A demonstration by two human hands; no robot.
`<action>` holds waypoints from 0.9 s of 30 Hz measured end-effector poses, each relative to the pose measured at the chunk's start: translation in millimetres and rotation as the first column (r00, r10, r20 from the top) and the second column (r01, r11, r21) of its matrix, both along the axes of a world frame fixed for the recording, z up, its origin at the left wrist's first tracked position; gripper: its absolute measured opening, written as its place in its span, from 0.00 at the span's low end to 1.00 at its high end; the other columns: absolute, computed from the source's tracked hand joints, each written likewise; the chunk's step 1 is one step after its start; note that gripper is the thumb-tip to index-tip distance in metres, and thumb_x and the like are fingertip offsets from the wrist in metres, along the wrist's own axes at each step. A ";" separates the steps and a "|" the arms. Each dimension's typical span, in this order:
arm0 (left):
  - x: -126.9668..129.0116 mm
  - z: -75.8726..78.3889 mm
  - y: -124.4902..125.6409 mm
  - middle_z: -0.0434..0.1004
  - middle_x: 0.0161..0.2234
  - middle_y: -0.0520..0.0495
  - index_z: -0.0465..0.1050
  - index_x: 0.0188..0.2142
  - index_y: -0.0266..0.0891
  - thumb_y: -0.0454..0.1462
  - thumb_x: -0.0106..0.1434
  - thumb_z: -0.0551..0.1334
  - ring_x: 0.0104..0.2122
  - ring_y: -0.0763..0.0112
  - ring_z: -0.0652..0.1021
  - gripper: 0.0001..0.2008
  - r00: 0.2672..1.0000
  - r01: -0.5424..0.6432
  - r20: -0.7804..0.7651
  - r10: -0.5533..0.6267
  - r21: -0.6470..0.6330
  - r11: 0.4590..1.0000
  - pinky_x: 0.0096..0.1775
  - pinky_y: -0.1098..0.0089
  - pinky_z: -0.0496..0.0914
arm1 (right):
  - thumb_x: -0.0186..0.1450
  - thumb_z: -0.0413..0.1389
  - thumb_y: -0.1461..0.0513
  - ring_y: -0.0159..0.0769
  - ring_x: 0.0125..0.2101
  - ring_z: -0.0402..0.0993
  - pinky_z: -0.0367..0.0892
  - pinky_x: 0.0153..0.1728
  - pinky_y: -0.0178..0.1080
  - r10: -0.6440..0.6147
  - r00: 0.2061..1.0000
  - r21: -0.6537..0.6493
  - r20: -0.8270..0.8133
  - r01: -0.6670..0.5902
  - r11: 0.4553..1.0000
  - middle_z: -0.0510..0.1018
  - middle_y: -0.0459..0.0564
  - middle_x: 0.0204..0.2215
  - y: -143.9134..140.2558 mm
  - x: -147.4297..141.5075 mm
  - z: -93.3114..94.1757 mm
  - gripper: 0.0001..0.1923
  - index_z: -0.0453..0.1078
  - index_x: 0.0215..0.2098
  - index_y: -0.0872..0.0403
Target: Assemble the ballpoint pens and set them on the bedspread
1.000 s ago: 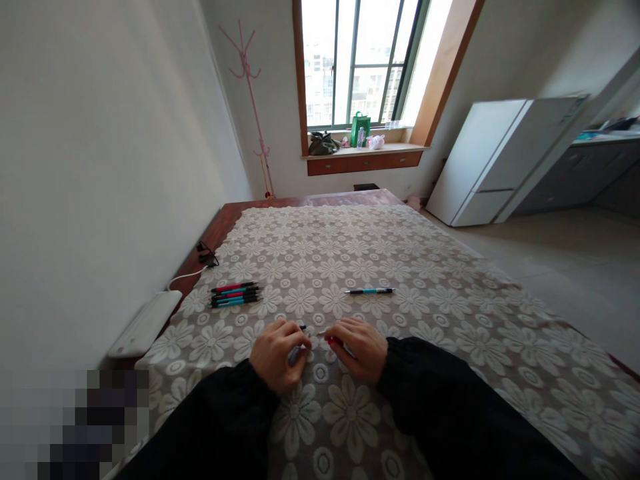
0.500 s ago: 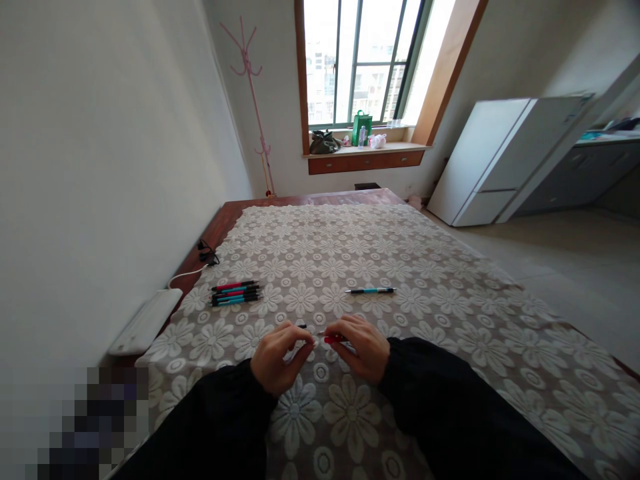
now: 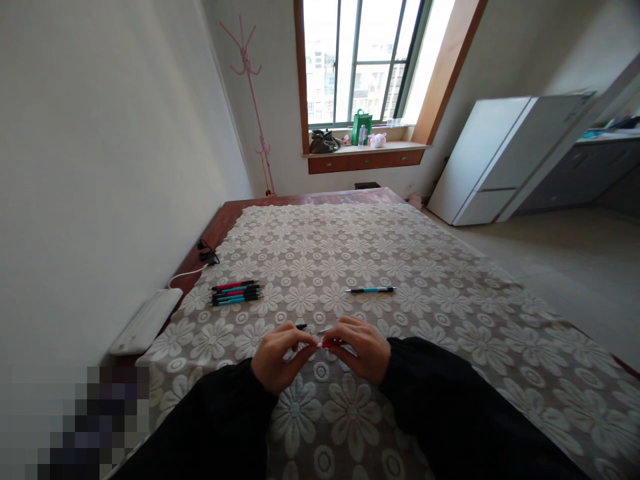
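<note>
1. The bedspread is beige with a white flower pattern.
2. The pen between the hands is red.
3. The lone pen is teal and black.
4. The bundled pens are red, teal and black.
5. The sleeves are black.

Home bedroom – lace-covered bed, coat stand, window, fridge.

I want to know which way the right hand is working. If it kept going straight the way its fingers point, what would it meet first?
The right hand holds a red pen piece, fingers pointing left. It would likely meet the left hand first, fingertips nearly touching already; depth between them is unclear.
</note>
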State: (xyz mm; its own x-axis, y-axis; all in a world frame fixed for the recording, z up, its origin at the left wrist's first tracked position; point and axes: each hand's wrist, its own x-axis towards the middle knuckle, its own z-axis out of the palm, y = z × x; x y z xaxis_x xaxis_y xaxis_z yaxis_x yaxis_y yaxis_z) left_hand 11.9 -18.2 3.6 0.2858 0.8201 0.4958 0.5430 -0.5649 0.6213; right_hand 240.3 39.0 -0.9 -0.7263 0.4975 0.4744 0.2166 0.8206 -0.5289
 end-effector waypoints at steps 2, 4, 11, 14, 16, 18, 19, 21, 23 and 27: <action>0.4 1.2 -0.6 0.75 0.27 0.51 0.78 0.38 0.41 0.35 0.66 0.64 0.26 0.75 0.73 0.04 1.000 -0.006 0.000 0.006 0.002 1.000 0.30 0.74 0.68 | 0.72 0.53 0.61 0.37 0.34 0.71 0.65 0.38 0.39 -0.002 1.000 -0.004 0.012 0.002 1.000 0.77 0.49 0.32 -0.2 0.2 0.4 0.06 0.70 0.43 0.53; 0.7 2.7 -1.2 0.75 0.27 0.51 0.78 0.38 0.41 0.35 0.66 0.63 0.26 0.75 0.73 0.04 1.000 -0.003 -0.004 0.003 0.007 1.000 0.30 0.74 0.68 | 0.72 0.53 0.61 0.37 0.34 0.71 0.65 0.38 0.39 -0.005 1.000 -0.003 0.014 0.005 1.000 0.77 0.49 0.32 -0.2 0.4 0.5 0.06 0.70 0.43 0.53; 0.1 0.3 -0.4 0.77 0.30 0.49 0.77 0.40 0.42 0.37 0.67 0.62 0.30 0.72 0.75 0.05 0.998 0.021 -0.063 -0.025 -0.052 0.998 0.33 0.72 0.70 | 0.72 0.53 0.60 0.37 0.33 0.72 0.65 0.36 0.39 -0.002 1.000 0.018 0.005 0.002 1.000 0.77 0.49 0.31 0.6 -0.9 -2.2 0.06 0.71 0.43 0.53; -0.1 -2.1 -0.2 0.76 0.30 0.49 0.77 0.41 0.42 0.37 0.68 0.61 0.30 0.73 0.75 0.06 0.999 -0.002 -0.052 0.000 -0.051 0.999 0.33 0.72 0.70 | 0.72 0.53 0.61 0.37 0.33 0.72 0.65 0.36 0.39 -0.016 1.000 0.021 0.007 0.016 1.000 0.77 0.49 0.31 0.3 -0.9 -1.0 0.06 0.70 0.43 0.52; -0.1 -2.6 -0.4 0.75 0.29 0.50 0.77 0.41 0.42 0.36 0.68 0.61 0.29 0.73 0.75 0.06 0.999 -0.035 -0.040 0.033 -0.035 0.999 0.33 0.72 0.70 | 0.72 0.52 0.62 0.38 0.33 0.72 0.64 0.37 0.39 -0.075 0.997 0.025 0.003 0.075 0.997 0.77 0.49 0.32 0.6 0.4 1.9 0.05 0.70 0.44 0.52; 0.0 -2.3 -0.7 0.75 0.29 0.50 0.77 0.40 0.42 0.36 0.67 0.60 0.28 0.73 0.75 0.06 0.998 -0.058 -0.041 0.056 -0.027 0.998 0.32 0.72 0.70 | 0.71 0.50 0.64 0.38 0.34 0.72 0.63 0.38 0.40 -0.156 0.988 0.030 -0.008 0.156 0.987 0.77 0.50 0.33 1.6 2.4 5.6 0.06 0.69 0.43 0.52; 0.1 -1.9 -0.9 0.75 0.28 0.50 0.77 0.40 0.42 0.35 0.67 0.60 0.28 0.73 0.75 0.06 0.997 -0.061 -0.050 0.060 -0.027 0.998 0.32 0.72 0.70 | 0.71 0.49 0.65 0.39 0.34 0.72 0.63 0.38 0.41 -0.187 0.982 0.033 -0.012 0.187 0.982 0.77 0.50 0.33 2.1 3.4 7.1 0.07 0.69 0.43 0.52; 0.6 -1.0 -1.1 0.75 0.29 0.50 0.77 0.40 0.42 0.35 0.67 0.60 0.29 0.72 0.75 0.06 0.996 -0.057 -0.076 0.054 -0.031 0.998 0.32 0.72 0.70 | 0.69 0.48 0.67 0.39 0.34 0.72 0.62 0.38 0.42 -0.214 0.977 0.041 0.012 0.213 0.976 0.77 0.50 0.33 2.9 4.8 8.6 0.08 0.68 0.41 0.53; 1.2 -0.2 -1.2 0.75 0.29 0.49 0.77 0.40 0.42 0.35 0.67 0.59 0.29 0.72 0.76 0.07 0.994 -0.052 -0.098 0.048 -0.035 0.998 0.33 0.72 0.70 | 0.65 0.52 0.65 0.40 0.33 0.72 0.63 0.37 0.41 -0.218 0.972 0.047 0.085 0.214 0.976 0.77 0.50 0.33 3.0 4.9 7.0 0.06 0.68 0.40 0.53; 2.2 0.6 -0.9 0.75 0.29 0.49 0.77 0.41 0.43 0.35 0.67 0.58 0.29 0.72 0.76 0.08 0.992 -0.060 -0.117 0.054 -0.050 0.997 0.33 0.72 0.71 | 0.63 0.58 0.63 0.38 0.32 0.73 0.63 0.34 0.38 -0.131 0.955 0.065 0.265 0.118 0.991 0.76 0.48 0.34 4.2 3.4 -1.6 0.10 0.72 0.43 0.51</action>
State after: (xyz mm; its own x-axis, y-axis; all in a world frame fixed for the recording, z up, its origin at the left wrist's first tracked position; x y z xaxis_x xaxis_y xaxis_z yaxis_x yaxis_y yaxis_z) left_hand 14.1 -19.2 4.2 0.2910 0.8611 0.4170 0.6431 -0.4987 0.5811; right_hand 243.7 43.3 -2.5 -0.7638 0.5735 0.2961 0.4472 0.8010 -0.3979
